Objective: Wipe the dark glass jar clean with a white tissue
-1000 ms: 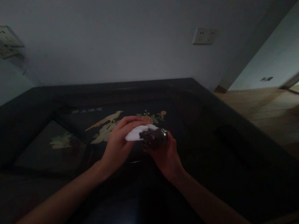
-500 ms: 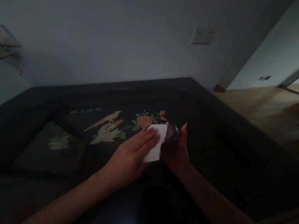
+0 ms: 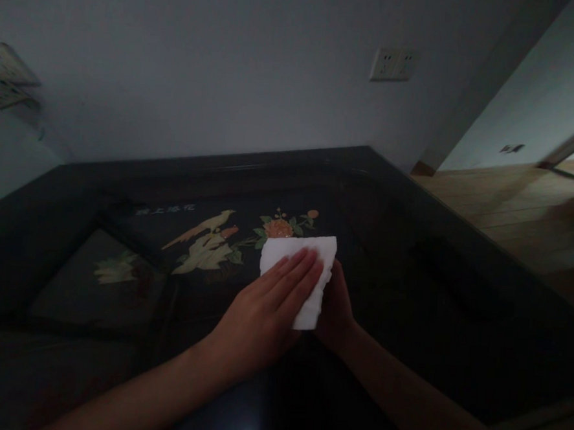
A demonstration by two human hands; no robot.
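Note:
Over the dark tabletop (image 3: 392, 241), my left hand (image 3: 266, 304) presses a piece of white tissue (image 3: 313, 304) with its fingers straight and together. Behind the tissue, my right hand (image 3: 337, 309) is curled, with its fingers mostly hidden. The shiny, dark see-through round piece it grips, perhaps a glass, is now almost fully covered by the tissue. Both hands meet at the tissue, in front of the inlaid orange flower (image 3: 279, 227).
A bird inlay (image 3: 213, 223) and pale characters decorate the glossy top. Behind stands a plain wall with a double socket (image 3: 393, 64) and more sockets (image 3: 6, 74) at left. Wooden floor (image 3: 492, 195) shows beyond the right edge.
My left hand and the tissue have shifted slightly right, across the shiny round piece, which was visible before. My right thumb no longer sticks up in sight.

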